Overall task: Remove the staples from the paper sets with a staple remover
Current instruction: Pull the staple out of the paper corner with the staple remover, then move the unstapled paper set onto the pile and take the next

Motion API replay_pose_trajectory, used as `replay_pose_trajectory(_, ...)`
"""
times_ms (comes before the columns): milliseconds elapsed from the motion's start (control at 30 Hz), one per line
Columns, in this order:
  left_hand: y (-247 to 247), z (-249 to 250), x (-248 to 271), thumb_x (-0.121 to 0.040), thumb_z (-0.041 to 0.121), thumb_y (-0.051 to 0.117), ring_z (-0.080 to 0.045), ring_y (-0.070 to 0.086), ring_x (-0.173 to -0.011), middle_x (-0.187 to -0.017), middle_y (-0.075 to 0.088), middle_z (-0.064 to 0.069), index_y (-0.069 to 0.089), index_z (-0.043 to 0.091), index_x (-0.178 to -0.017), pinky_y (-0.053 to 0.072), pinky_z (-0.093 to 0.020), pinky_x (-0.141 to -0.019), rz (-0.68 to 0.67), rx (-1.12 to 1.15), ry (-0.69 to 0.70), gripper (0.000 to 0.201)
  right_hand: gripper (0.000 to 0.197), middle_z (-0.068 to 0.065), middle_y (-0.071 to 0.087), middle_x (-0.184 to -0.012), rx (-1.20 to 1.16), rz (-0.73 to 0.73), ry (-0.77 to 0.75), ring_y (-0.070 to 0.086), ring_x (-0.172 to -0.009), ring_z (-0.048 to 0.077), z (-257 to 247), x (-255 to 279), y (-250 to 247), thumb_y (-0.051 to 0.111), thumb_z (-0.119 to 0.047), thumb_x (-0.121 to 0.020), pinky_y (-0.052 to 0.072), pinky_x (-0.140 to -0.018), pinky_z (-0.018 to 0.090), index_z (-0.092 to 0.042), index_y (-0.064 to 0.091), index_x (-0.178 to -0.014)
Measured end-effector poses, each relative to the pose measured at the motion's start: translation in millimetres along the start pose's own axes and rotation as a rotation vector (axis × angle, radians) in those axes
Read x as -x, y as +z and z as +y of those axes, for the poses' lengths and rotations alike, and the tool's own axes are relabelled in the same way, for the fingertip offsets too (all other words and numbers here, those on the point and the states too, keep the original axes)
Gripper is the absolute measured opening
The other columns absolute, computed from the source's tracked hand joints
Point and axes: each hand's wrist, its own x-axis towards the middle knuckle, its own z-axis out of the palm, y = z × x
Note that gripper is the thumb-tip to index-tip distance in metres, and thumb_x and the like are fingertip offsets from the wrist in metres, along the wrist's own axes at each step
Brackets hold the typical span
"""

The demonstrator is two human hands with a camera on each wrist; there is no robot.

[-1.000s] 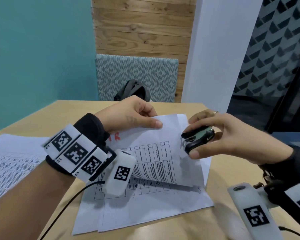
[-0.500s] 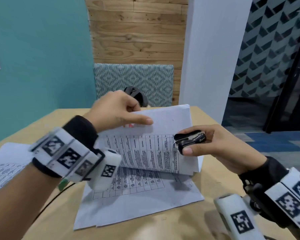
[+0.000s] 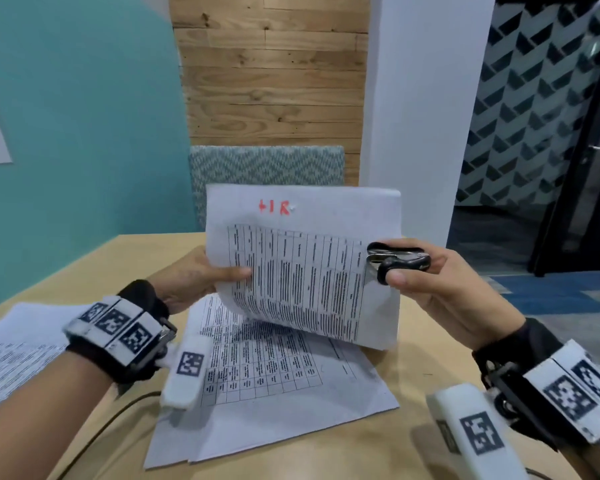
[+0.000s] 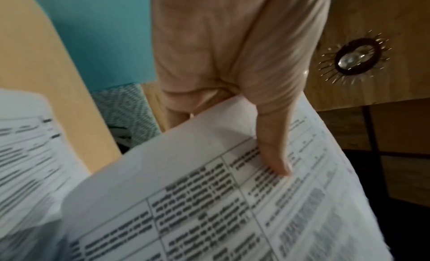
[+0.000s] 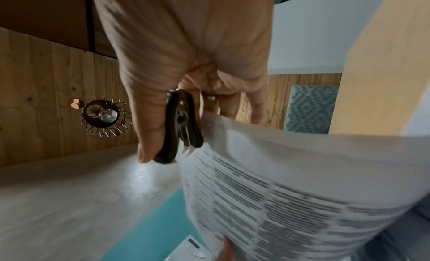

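A printed paper set (image 3: 309,271) with a table and a red mark is raised off the table, its top page lifted nearly upright. My left hand (image 3: 201,275) pinches its left edge, thumb (image 4: 274,154) on the printed face. My right hand (image 3: 440,282) grips a black staple remover (image 3: 399,261) squeezed between thumb and fingers. Its metal claws (image 5: 186,145) bite at the page's right edge. The staple itself is hidden. The lower pages (image 3: 274,375) of the set lie flat on the table.
The wooden table (image 3: 326,452) carries another stack of printed sheets (image 3: 14,348) at the left. A patterned chair back (image 3: 267,164) stands behind the far edge. A cable (image 3: 111,420) trails from my left wrist.
Both hands have lifted the top page higher and more upright. The staple remover stays clamped at the page's right edge and has risen with it.
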Motion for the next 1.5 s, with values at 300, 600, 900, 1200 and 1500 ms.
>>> replay_pose_trajectory(300, -43.3, 89.8, 22.7, -0.041, 0.042, 0.089, -0.01, 0.07, -0.083, -0.089, 0.074, 0.005, 0.076, 0.021, -0.081, 0.056, -0.023, -0.072, 0.328, -0.122, 0.356, 0.046, 0.055, 0.006, 0.074, -0.092, 0.302, 0.026, 0.181, 0.069, -0.084, 0.013, 16.0, 2.9, -1.3, 0.09, -0.013, -0.048, 0.051, -0.07, 0.012, -0.01, 0.069, -0.1)
replay_pose_trajectory(600, -99.0, 163.8, 96.2, -0.012, 0.05, 0.089, 0.004, 0.034, -0.018, -0.02, 0.035, 0.004, 0.058, 0.019, -0.059, 0.03, -0.008, -0.025, 0.737, -0.51, -0.091, 0.064, 0.06, 0.005, 0.075, -0.084, 0.385, -0.024, 0.219, 0.069, -0.085, 0.017, 26.2, 4.2, 3.5, 0.088, -0.044, -0.034, 0.05, -0.066, 0.01, -0.014, 0.074, -0.085)
replay_pose_trajectory(900, -237.2, 53.7, 168.1, -0.077, 0.012, 0.071, -0.031, 0.068, -0.064, -0.077, 0.072, -0.016, 0.055, -0.005, -0.111, 0.055, -0.039, -0.065, 0.55, -0.691, -0.946, 0.041, 0.085, 0.002, 0.074, -0.085, 0.521, -0.108, 0.263, 0.065, -0.074, 0.008, 26.1, 3.3, 2.7, 0.081, -0.069, -0.008, 0.05, -0.062, 0.015, -0.027, 0.075, -0.081)
replay_pose_trajectory(1200, -229.4, 10.8, 143.0, -0.092, 0.045, 0.051, -0.018, 0.061, -0.083, -0.121, 0.061, -0.013, 0.057, -0.001, -0.118, 0.044, -0.012, -0.063, 0.193, -1.574, -1.304, 0.053, 0.083, 0.007, 0.073, -0.088, 0.546, -0.185, 0.317, 0.065, -0.078, 0.02, 29.1, 3.3, 3.4, 0.083, -0.067, -0.011, 0.05, -0.068, 0.02, -0.026, 0.075, -0.083)
replay_pose_trajectory(1500, -122.3, 45.8, 13.0, -0.072, 0.037, 0.075, -0.019, 0.063, -0.102, -0.107, 0.069, -0.002, 0.056, 0.016, -0.119, 0.046, -0.029, -0.075, 0.205, -0.779, -0.91, 0.055, 0.066, 0.01, 0.073, -0.089, 0.539, -0.163, 0.361, 0.063, -0.078, 0.016, 30.3, 3.8, 2.7, 0.087, -0.057, -0.032, 0.048, -0.063, 0.013, -0.019, 0.076, -0.085)
